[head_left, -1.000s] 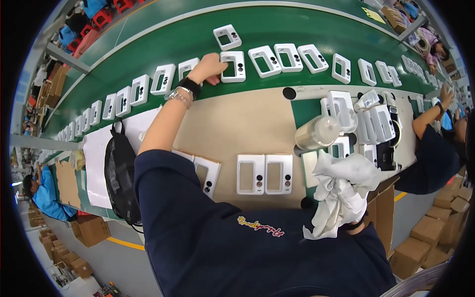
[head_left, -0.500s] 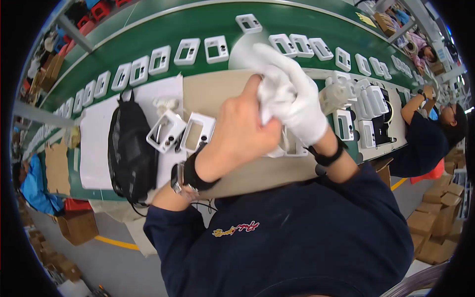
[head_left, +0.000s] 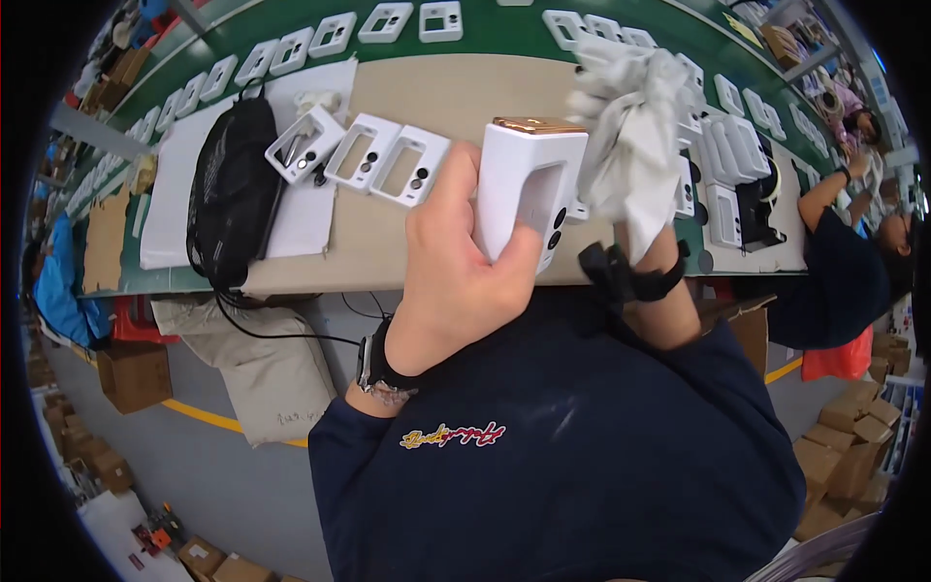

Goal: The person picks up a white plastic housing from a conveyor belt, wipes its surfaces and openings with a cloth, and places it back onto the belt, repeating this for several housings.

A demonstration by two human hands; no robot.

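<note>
Half a second ago the two hands were pressed together ahead of the chest, with a white blur behind them; now they are apart, and a white housing (head_left: 501,179) shows clearly in the bare left hand (head_left: 467,262). That hand grips it firmly, thumb in front near the opening, holding it upright above the near part of the tabletop (head_left: 465,92), its copper-coloured end facing up. The right hand (head_left: 635,184) has moved to the right of it, draped in a crumpled white cloth (head_left: 621,92); its fingers are hidden, so I can't tell whether it is open or closed, nor whether the cloth touches the housing. Two housings side by side (head_left: 379,145) on the left, one partly covered by the left hand before, now both show. Just beyond them a tilted housing (head_left: 320,145) lies next to a black bag (head_left: 233,184) on a white sheet (head_left: 305,228). More housings stand in a row (head_left: 427,21) along the green strip (head_left: 495,34) at the back. The cloth blocks some of that row and part of the white parts (head_left: 742,145) at right. Farther right a co-worker (head_left: 839,252) sits at the same line.
</note>
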